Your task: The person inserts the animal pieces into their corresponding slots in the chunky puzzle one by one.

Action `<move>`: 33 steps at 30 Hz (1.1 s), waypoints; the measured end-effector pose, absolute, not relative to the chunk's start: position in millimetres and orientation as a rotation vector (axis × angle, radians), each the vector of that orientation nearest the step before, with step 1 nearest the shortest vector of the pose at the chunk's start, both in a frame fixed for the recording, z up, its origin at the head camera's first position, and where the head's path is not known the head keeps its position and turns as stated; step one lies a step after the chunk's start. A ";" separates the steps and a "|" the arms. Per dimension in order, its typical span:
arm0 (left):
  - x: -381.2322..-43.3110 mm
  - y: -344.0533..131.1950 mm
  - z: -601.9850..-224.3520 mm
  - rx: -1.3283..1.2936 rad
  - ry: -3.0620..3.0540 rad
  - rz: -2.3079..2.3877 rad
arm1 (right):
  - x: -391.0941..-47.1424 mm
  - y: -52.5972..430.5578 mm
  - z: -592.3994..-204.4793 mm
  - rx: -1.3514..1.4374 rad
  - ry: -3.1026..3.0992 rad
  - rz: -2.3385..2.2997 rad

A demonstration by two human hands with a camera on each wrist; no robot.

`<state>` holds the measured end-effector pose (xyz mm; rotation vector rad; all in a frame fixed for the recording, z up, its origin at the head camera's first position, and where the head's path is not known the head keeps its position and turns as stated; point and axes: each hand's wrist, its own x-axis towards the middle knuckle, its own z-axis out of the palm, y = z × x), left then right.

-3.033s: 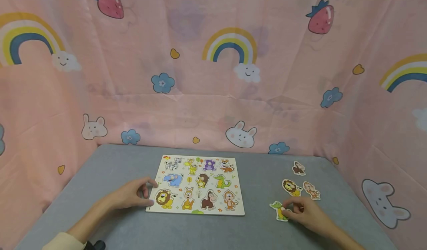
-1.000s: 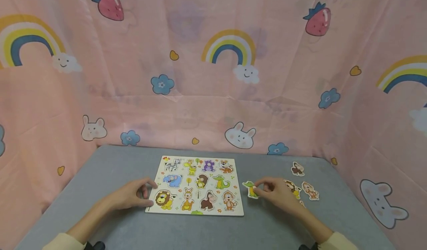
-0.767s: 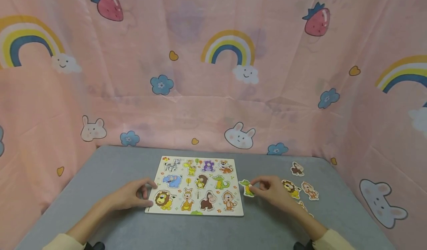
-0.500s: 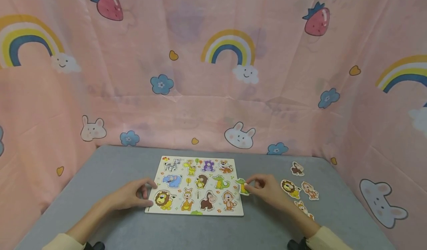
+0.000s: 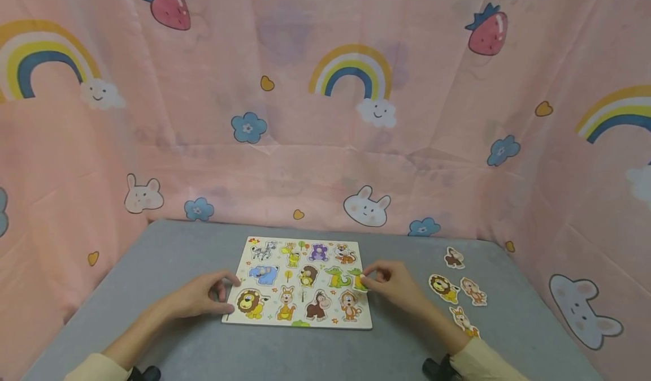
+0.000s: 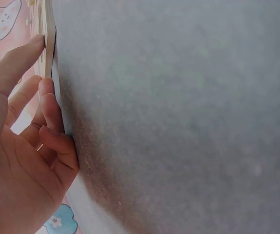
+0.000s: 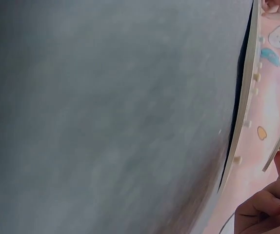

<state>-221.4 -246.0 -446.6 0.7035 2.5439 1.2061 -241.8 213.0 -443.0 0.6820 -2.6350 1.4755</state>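
A white animal puzzle board [image 5: 277, 320] lies on the table. My right hand [image 5: 394, 284] pinches a green crocodile piece [image 5: 357, 281] between thumb and fingertips. The piece overlaps the board's right side, beside the printed crocodile [image 5: 338, 277]. From the right wrist, the piece [image 7: 279, 141] shows edge-on and tilted, gripped by its knob and raised above the board. My left hand [image 5: 200, 296] rests at the board's left edge. In the left wrist view its thumb [image 6: 20, 61] touches the board's edge [image 6: 50, 44], with the other fingers beside it and partly bent.
Several loose pieces lie on the table's right: a gorilla [image 5: 454, 258], a lion [image 5: 443, 288], a monkey [image 5: 473, 291] and a kangaroo [image 5: 464, 322]. Small knobs [image 7: 248, 124] stand up from the board. A pink patterned cloth [image 5: 203, 87] surrounds the grey table [image 5: 285, 353].
My right hand has brought the crocodile piece leftward from the loose pieces to over the board's right side. The kangaroo piece is uncovered again. My left hand stays at the board's edge.
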 end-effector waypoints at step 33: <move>-220.6 -245.6 -446.2 0.700 2.536 1.216 | -272.0 186.6 -437.9 0.618 -2.698 1.487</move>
